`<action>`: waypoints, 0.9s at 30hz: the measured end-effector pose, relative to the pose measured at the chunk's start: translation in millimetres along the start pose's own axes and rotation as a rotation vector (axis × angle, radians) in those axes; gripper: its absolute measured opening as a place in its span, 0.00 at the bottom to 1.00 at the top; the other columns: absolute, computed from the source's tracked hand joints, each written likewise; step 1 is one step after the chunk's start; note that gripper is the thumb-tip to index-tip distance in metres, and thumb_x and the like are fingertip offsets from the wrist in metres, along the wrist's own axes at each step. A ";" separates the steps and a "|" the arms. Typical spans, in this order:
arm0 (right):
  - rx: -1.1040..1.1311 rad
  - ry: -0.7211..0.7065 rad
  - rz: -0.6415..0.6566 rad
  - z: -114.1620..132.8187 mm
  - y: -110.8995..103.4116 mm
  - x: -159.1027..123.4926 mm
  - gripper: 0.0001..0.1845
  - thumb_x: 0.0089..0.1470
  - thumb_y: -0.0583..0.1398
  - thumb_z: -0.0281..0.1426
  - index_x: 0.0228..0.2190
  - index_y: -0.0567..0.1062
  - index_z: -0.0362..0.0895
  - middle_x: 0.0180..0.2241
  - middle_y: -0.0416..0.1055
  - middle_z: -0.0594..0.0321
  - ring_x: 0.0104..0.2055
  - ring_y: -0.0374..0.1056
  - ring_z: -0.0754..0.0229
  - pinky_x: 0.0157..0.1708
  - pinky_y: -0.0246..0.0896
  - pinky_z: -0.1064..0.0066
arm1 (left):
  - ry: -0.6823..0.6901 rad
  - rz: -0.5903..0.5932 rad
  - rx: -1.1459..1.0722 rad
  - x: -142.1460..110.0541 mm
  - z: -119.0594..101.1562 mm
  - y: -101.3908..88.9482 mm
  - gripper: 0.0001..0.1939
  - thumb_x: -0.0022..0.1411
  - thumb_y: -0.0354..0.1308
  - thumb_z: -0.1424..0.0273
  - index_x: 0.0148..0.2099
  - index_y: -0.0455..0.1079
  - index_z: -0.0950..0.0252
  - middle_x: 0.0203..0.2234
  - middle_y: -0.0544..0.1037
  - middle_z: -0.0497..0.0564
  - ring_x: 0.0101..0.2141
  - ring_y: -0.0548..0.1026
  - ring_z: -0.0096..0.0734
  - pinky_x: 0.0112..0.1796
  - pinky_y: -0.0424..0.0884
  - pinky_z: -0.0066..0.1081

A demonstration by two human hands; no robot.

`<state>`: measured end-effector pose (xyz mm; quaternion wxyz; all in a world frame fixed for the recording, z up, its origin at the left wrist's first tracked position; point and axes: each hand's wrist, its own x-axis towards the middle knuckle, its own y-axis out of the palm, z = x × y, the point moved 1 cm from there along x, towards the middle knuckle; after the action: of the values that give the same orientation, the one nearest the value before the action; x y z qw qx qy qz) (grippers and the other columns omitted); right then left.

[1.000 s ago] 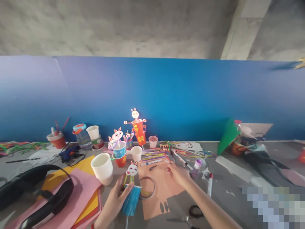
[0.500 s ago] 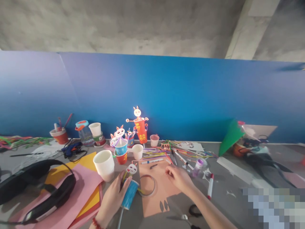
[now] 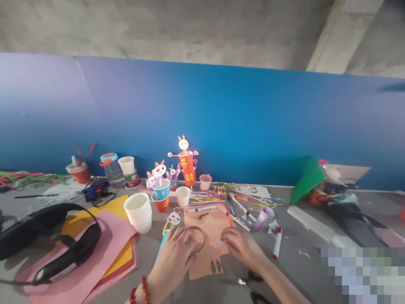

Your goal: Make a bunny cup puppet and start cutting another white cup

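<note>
My left hand [image 3: 174,249] is bent over the blue cup [image 3: 163,244], covering most of it. Its curled fingers close on the left side of a thin looped pipe cleaner [image 3: 203,241]. A white rabbit face [image 3: 174,217] with pink ears shows just beyond the knuckles, beside a yellow strip. Over the orange paper [image 3: 198,268], my right hand [image 3: 240,245] pinches a small white piece [image 3: 219,241], perhaps cut paper. Two dark leaf-shaped openings mark the paper's lower edge. A pair of scissors [image 3: 249,288] lies below my right wrist.
Left are a white cup [image 3: 138,213], pink paper [image 3: 110,232] and a black headset [image 3: 85,249]. Behind stand finished cup rabbits [image 3: 186,162] and a small white cup [image 3: 182,196]. Right lie a red-capped marker [image 3: 277,242], a purple-lidded jar [image 3: 263,218] and white scraps.
My left hand has moved right and over the blue cup, from its side to the looped pipe cleaner. My right hand has come nearer, now with a small white piece between its fingertips.
</note>
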<state>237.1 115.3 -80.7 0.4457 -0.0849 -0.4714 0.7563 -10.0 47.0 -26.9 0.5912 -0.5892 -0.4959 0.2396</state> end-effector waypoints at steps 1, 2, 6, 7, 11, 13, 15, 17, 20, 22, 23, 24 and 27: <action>0.011 0.011 -0.003 3.3 -0.8 -0.1 0.15 0.55 0.54 0.20 0.37 0.78 0.45 0.41 0.79 0.55 0.45 0.74 0.53 0.45 0.66 0.66 | 0.002 0.031 0.036 2.7 -4.0 2.8 0.07 0.58 0.61 0.78 0.37 0.74 0.60 0.40 0.77 0.51 0.43 0.73 0.44 0.47 0.69 0.44; 0.023 0.022 -0.003 7.4 -1.2 0.0 0.14 0.55 0.55 0.21 0.37 0.78 0.45 0.40 0.78 0.55 0.44 0.74 0.53 0.44 0.66 0.66 | 0.008 0.044 0.080 5.1 -6.6 6.3 0.07 0.57 0.62 0.78 0.36 0.75 0.60 0.40 0.77 0.52 0.44 0.73 0.45 0.48 0.68 0.46; 0.092 0.048 0.025 28.1 2.3 2.0 0.11 0.55 0.57 0.22 0.34 0.78 0.45 0.36 0.79 0.59 0.40 0.75 0.55 0.40 0.67 0.70 | 0.043 0.025 0.247 12.2 -6.6 22.8 0.11 0.58 0.60 0.81 0.34 0.79 0.60 0.37 0.78 0.54 0.46 0.73 0.47 0.55 0.62 0.51; 0.111 0.048 0.032 33.3 4.2 2.5 0.10 0.54 0.58 0.22 0.34 0.78 0.46 0.36 0.79 0.60 0.40 0.75 0.55 0.39 0.67 0.71 | 0.048 0.024 0.260 13.4 -5.3 25.9 0.12 0.58 0.60 0.82 0.32 0.79 0.60 0.36 0.79 0.54 0.46 0.73 0.47 0.55 0.61 0.51; 0.177 0.072 0.013 48.6 14.5 2.7 0.12 0.52 0.60 0.21 0.37 0.78 0.47 0.38 0.79 0.60 0.42 0.75 0.54 0.42 0.68 0.70 | 0.049 0.023 0.127 16.7 -3.3 27.8 0.10 0.60 0.58 0.80 0.30 0.76 0.62 0.34 0.79 0.52 0.43 0.75 0.45 0.55 0.59 0.53; 0.256 0.118 -0.047 52.7 20.4 1.8 0.13 0.53 0.59 0.22 0.40 0.76 0.47 0.39 0.79 0.59 0.41 0.76 0.54 0.41 0.70 0.70 | 0.034 -0.020 -0.014 17.6 -5.2 23.3 0.07 0.61 0.58 0.78 0.32 0.74 0.62 0.33 0.78 0.50 0.41 0.75 0.43 0.56 0.58 0.53; 0.385 0.167 -0.128 55.6 25.4 0.8 0.11 0.55 0.59 0.24 0.41 0.75 0.47 0.39 0.79 0.58 0.40 0.76 0.54 0.40 0.71 0.69 | 0.017 -0.052 -0.155 18.3 -8.4 17.9 0.05 0.62 0.57 0.76 0.34 0.71 0.62 0.31 0.78 0.49 0.41 0.75 0.41 0.56 0.58 0.52; 0.511 0.204 -0.207 58.2 28.4 0.1 0.07 0.57 0.60 0.27 0.40 0.74 0.46 0.39 0.79 0.58 0.40 0.77 0.54 0.40 0.72 0.68 | -0.004 -0.053 -0.260 19.0 -12.0 13.5 0.06 0.64 0.55 0.76 0.34 0.69 0.62 0.30 0.78 0.48 0.39 0.76 0.40 0.55 0.59 0.51; 0.566 0.244 -0.275 61.2 29.8 0.1 0.05 0.59 0.60 0.31 0.38 0.74 0.46 0.38 0.79 0.58 0.39 0.77 0.54 0.38 0.72 0.69 | -0.016 -0.046 -0.315 20.0 -16.2 11.6 0.07 0.65 0.51 0.77 0.34 0.67 0.61 0.29 0.78 0.48 0.36 0.77 0.39 0.57 0.56 0.55; 0.538 0.277 -0.295 62.0 30.4 0.4 0.04 0.59 0.59 0.31 0.37 0.74 0.47 0.36 0.79 0.59 0.36 0.77 0.55 0.34 0.71 0.71 | -0.013 -0.048 -0.302 20.3 -17.6 14.0 0.08 0.66 0.50 0.76 0.34 0.66 0.61 0.29 0.77 0.48 0.34 0.77 0.38 0.59 0.50 0.59; 0.518 0.292 -0.303 62.0 31.1 0.6 0.04 0.59 0.59 0.31 0.37 0.74 0.47 0.35 0.78 0.60 0.34 0.76 0.56 0.32 0.70 0.72 | -0.008 -0.050 -0.294 20.2 -17.8 16.0 0.09 0.67 0.49 0.76 0.34 0.65 0.61 0.28 0.77 0.47 0.33 0.77 0.38 0.59 0.48 0.61; 0.502 0.302 -0.312 61.9 31.9 0.9 0.04 0.60 0.59 0.30 0.37 0.74 0.47 0.34 0.78 0.61 0.33 0.76 0.57 0.31 0.70 0.73 | -0.004 -0.052 -0.288 20.0 -17.8 18.4 0.09 0.67 0.49 0.75 0.34 0.65 0.61 0.28 0.77 0.47 0.33 0.77 0.37 0.60 0.46 0.62; 0.476 0.292 -0.361 60.8 34.5 2.1 0.03 0.60 0.58 0.30 0.34 0.73 0.46 0.35 0.75 0.60 0.33 0.74 0.57 0.31 0.69 0.73 | 0.000 -0.064 -0.283 19.0 -17.4 25.2 0.09 0.69 0.48 0.73 0.34 0.64 0.62 0.27 0.76 0.47 0.31 0.76 0.37 0.60 0.45 0.62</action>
<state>182.0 72.6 -74.3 0.6425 -0.0008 -0.2201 0.7340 20.2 60.3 -41.4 0.5095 -0.6505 -0.5432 0.1486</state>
